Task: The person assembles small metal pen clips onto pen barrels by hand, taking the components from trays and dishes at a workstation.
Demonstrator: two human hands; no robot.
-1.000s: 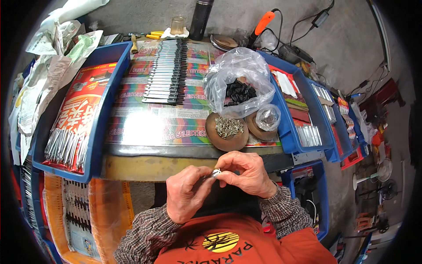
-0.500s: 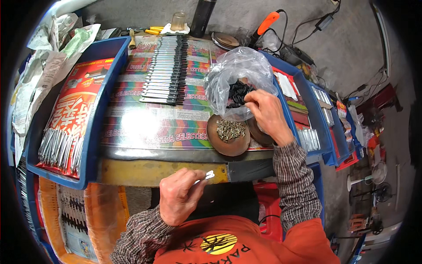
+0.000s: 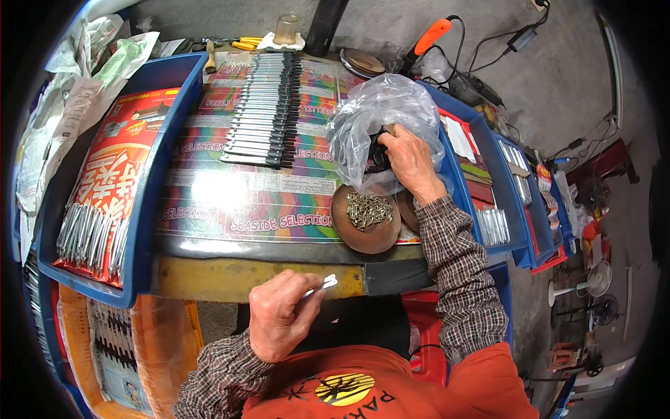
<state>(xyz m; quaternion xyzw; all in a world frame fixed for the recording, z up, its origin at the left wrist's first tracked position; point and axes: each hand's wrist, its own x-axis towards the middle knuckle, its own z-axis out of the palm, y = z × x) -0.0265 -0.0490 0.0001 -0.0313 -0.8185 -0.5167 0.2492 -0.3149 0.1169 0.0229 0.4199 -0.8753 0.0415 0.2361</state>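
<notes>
My left hand (image 3: 283, 314) is closed round a slim silver metal strip (image 3: 328, 282), whose double-tipped end pokes out past the fingers in front of the table edge. My right hand (image 3: 412, 159) reaches into a clear plastic bag (image 3: 352, 143), fingertips bent in among small black pieces (image 3: 377, 155). What the fingertips pinch is hidden. Just below the bag, a brown round dish (image 3: 356, 241) carries a heap of small brass-coloured pins or rivets (image 3: 368, 211). A long row of silver strips with black ends (image 3: 262, 115) lies on the tabletop, left of the bag.
A blue tray (image 3: 162, 146) at left holds a red packet and silver strips (image 3: 94, 237). More blue trays (image 3: 513, 223) stand at right. At the back are a glass (image 3: 286, 29), a dark cylinder (image 3: 326, 28) and an orange-handled tool (image 3: 431, 36). An orange container (image 3: 167, 342) sits below.
My right hand has moved up and left, deeper into the bag among the black pieces. My left hand stays nearly in place, still holding the metal strip.
</notes>
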